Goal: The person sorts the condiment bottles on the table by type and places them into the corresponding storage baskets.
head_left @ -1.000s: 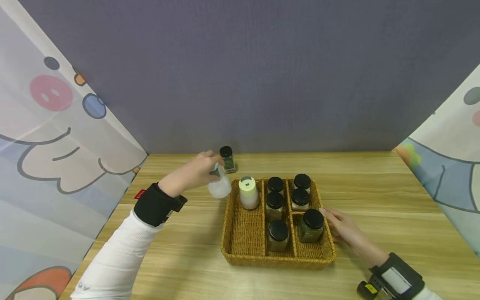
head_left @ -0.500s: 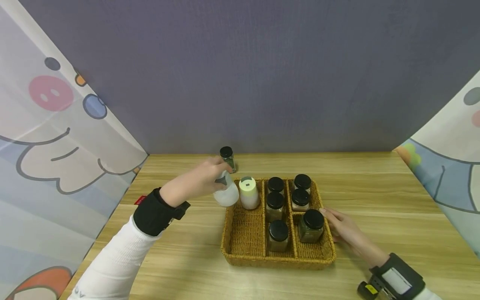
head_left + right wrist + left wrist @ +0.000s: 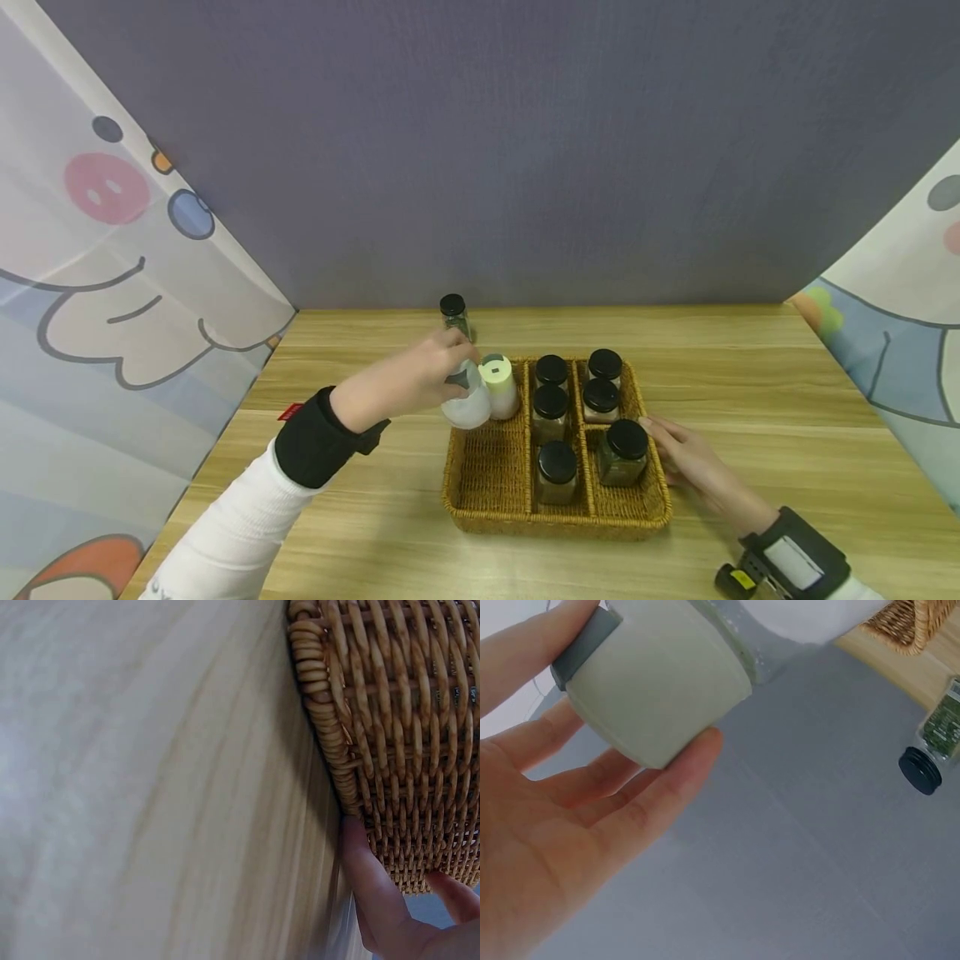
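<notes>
My left hand [image 3: 416, 373] grips a seasoning jar [image 3: 468, 407] with a pale green lid [image 3: 660, 682] and a translucent body with white contents. It is tilted, over the back left corner of a divided wicker basket [image 3: 491, 522]. Beside it, a similar seasoning jar [image 3: 498, 385] with a pale lid stands in the left compartment. My right hand [image 3: 686, 458] rests against the basket's right side. In the right wrist view, a straight finger [image 3: 375, 892] touches the wicker wall [image 3: 397, 735] low down, near the table, and another reaches higher up the wall.
Several black-lidded spice jars [image 3: 557, 462] stand in the basket's middle and right compartments. A small jar of green herbs [image 3: 454, 314] with a black lid stands behind the basket, near the grey back panel [image 3: 540, 167]. A red tag [image 3: 289, 412] lies on the wooden table [image 3: 750, 375] at left.
My left hand has moved right and toward me with the seasoning jar, from left of the basket to over its back left corner. The right hand and basket have stayed still.
</notes>
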A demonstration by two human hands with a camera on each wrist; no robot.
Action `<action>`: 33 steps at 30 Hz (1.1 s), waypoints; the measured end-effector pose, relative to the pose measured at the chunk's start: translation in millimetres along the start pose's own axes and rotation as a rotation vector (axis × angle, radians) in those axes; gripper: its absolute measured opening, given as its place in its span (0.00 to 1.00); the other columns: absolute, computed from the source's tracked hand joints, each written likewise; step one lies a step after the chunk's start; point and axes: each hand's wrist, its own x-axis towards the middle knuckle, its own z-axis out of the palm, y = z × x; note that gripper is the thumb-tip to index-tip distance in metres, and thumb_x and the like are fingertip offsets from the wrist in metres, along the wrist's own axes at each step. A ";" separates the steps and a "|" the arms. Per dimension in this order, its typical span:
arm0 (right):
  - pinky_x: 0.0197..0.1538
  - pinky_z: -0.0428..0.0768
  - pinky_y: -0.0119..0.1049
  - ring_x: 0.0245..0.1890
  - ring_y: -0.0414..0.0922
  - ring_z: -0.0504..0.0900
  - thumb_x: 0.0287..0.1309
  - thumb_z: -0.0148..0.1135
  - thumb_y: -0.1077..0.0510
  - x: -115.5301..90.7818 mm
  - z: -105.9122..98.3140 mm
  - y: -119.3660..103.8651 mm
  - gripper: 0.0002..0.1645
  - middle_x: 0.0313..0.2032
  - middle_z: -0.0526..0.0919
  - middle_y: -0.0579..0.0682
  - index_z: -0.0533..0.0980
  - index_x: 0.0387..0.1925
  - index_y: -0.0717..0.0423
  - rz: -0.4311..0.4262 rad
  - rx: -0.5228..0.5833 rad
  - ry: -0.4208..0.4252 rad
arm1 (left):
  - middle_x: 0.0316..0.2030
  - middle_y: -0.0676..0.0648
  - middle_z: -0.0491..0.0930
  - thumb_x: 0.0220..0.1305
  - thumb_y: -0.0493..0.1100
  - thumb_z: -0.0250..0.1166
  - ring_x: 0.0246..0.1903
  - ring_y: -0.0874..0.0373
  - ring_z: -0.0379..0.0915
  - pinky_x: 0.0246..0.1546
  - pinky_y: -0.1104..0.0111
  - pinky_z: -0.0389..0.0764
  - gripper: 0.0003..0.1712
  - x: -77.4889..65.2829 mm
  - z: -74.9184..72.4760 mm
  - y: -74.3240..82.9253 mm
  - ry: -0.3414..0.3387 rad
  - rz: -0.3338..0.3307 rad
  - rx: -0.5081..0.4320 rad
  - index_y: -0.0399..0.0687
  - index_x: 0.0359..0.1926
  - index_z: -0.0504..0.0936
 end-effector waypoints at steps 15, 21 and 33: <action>0.42 0.78 0.46 0.51 0.60 0.70 0.61 0.45 0.41 0.0 0.7 -0.7 0.45 0.57 0.56 0.75 0.44 0.65 0.69 0.011 0.026 0.003 | 0.39 0.44 0.70 0.50 0.40 0.66 0.36 0.53 0.67 0.35 0.69 0.73 0.18 6.5 12.1 17.6 -0.077 0.066 0.032 0.39 0.43 0.75; 0.43 0.78 0.46 0.51 0.60 0.70 0.61 0.45 0.41 0.1 0.1 -0.7 0.45 0.58 0.55 0.75 0.44 0.65 0.68 0.011 0.024 0.001 | 0.39 0.46 0.69 0.52 0.40 0.65 0.38 0.55 0.66 0.34 0.72 0.73 0.15 8.3 18.7 21.3 -0.126 0.059 0.014 0.46 0.42 0.76; 0.42 0.78 0.45 0.51 0.61 0.70 0.61 0.43 0.39 0.6 -0.6 -0.6 0.46 0.57 0.56 0.75 0.44 0.65 0.68 0.016 -0.035 0.002 | 0.37 0.47 0.69 0.52 0.43 0.65 0.34 0.56 0.65 0.31 0.73 0.71 0.18 10.0 32.7 23.9 -0.157 0.058 0.081 0.44 0.44 0.74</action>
